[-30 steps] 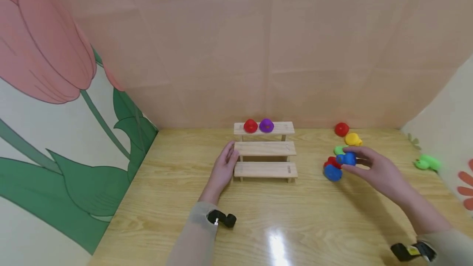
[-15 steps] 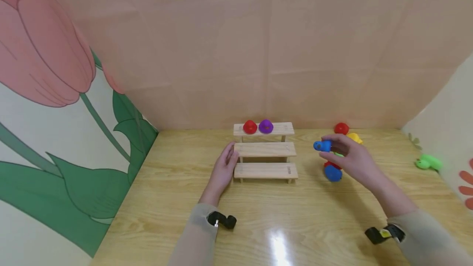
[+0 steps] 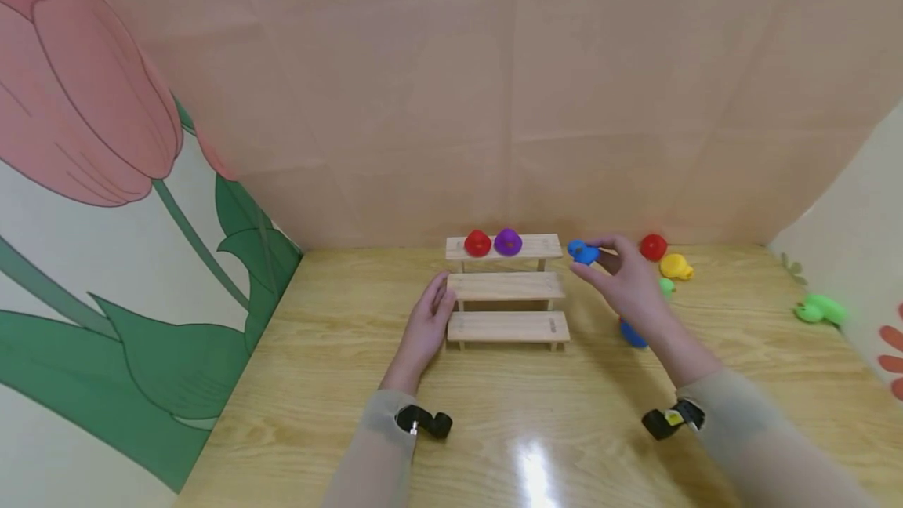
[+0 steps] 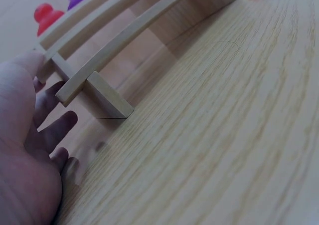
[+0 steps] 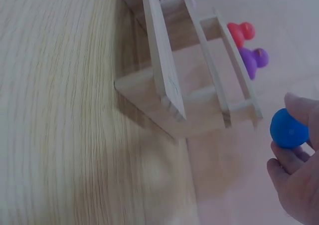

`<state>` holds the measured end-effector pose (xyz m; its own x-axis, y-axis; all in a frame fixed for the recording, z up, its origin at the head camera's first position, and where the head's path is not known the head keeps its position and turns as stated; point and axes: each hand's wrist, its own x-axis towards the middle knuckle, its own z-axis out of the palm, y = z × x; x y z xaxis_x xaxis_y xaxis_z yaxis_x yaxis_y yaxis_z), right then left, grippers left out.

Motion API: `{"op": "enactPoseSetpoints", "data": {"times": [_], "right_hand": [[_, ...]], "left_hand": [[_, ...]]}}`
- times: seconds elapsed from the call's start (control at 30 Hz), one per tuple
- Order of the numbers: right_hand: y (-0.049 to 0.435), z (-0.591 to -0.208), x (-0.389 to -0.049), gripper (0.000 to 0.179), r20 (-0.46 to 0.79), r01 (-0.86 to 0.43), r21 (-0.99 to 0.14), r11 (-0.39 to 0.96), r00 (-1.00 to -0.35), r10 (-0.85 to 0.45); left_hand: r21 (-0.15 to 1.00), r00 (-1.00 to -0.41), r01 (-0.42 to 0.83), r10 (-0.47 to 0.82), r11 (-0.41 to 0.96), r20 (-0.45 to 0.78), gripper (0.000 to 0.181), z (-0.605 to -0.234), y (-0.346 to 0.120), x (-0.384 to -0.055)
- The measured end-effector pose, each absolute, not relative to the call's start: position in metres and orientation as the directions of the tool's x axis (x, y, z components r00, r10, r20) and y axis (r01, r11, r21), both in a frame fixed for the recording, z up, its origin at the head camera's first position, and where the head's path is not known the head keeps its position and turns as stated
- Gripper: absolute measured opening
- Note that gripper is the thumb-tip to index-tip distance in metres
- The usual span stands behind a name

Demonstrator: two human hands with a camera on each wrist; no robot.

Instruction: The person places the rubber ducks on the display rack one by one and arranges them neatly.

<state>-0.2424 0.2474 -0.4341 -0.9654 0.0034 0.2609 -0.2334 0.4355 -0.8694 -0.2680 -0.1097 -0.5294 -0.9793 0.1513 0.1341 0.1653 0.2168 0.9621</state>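
Note:
A small three-tier wooden stand (image 3: 506, 285) stands on the table. A red rubber duck (image 3: 477, 243) and a purple rubber duck (image 3: 508, 242) sit side by side on its top step, left of centre. My left hand (image 3: 425, 321) grips the stand's left side, thumb and fingers about the end of the middle step (image 4: 84, 33); the fingers are partly hidden behind the boards. Between thumb and fingers, my right hand (image 3: 628, 277) pinches a blue rubber duck (image 3: 582, 252), held in the air just right of the top step. The right wrist view shows this blue duck (image 5: 288, 129) apart from the stand.
Right of the stand lie a red toy (image 3: 653, 247), a yellow duck (image 3: 676, 266), a green toy (image 3: 666, 287) and a blue toy (image 3: 632, 334), the latter two partly hidden by my right arm. A green toy (image 3: 820, 310) lies by the right wall. A pinkish backdrop (image 3: 395, 100) rises behind.
My right hand has carried the blue duck left and toward the back, from above the loose toys to beside the top step. The left hand stays put on the stand.

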Motion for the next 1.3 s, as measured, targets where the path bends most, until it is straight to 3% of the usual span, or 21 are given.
{"op": "enactPoseSetpoints", "data": {"times": [0.33,0.6,1.3], "right_hand": [[0.220,-0.433,-0.257,0.063,0.221,-0.192,-0.923,0.333,-0.974,0.051],[0.205,-0.437,-0.276,0.060,0.289,-0.266,-0.927,0.265,-0.956,0.048],[0.185,-0.451,-0.295,0.047,0.331,-0.276,-0.887,0.370,-0.939,0.092]], "left_hand": [[0.962,-0.977,0.175,0.157,0.210,0.144,0.065,-0.532,-0.110,-0.269],[0.962,-0.977,0.172,0.159,0.212,0.140,0.065,-0.533,-0.111,-0.269],[0.962,-0.978,0.170,0.154,0.212,0.139,0.062,-0.531,-0.109,-0.268]]}}
